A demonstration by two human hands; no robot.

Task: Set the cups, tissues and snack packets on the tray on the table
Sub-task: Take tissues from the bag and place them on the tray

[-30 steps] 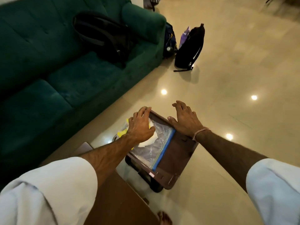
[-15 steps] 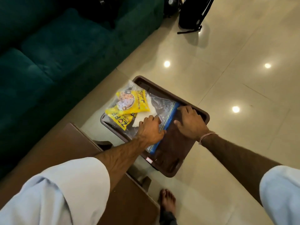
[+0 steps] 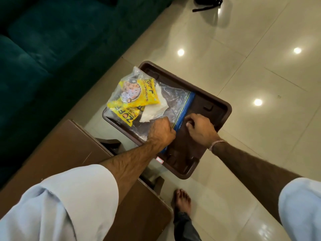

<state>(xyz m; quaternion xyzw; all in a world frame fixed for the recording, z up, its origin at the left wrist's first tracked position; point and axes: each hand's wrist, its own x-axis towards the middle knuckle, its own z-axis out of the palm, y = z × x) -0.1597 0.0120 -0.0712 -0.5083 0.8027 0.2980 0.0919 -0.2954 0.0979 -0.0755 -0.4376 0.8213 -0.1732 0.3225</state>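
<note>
— Pinching the blue zip strip [image 3: 184, 108] of the clear plastic bag [image 3: 172, 100], that is what both of my hands are doing. My left hand [image 3: 160, 130] is curled shut on the bag's near part right at the strip, and my right hand [image 3: 201, 128] is closed on the strip from the right side, knuckles up.

— Where does the bag lie?

— On the brown tray [image 3: 217, 105], which sits on the glass-topped table [image 3: 97, 124]. The bag's closed end reaches over the tray's far left rim; the zip end lies across the tray's middle.

— What is inside it?

— Two yellow snack packets [image 3: 137, 94] at the left, one partly over the other, and a folded white tissue [image 3: 154, 110] touching them on their right. All are within the plastic. I cannot tell whether the zip is open or sealed under my fingers.

— And the cups?

— I cannot see them from here.

— Anything else around?

— The tray's right half is bare brown plastic. A dark green sofa [image 3: 43, 49] fills the far left, my bare foot [image 3: 181, 199] stands on the pale tiled floor [image 3: 251, 49] near the table, and my light blue sleeves [image 3: 60, 206] frame the near edge.
</note>
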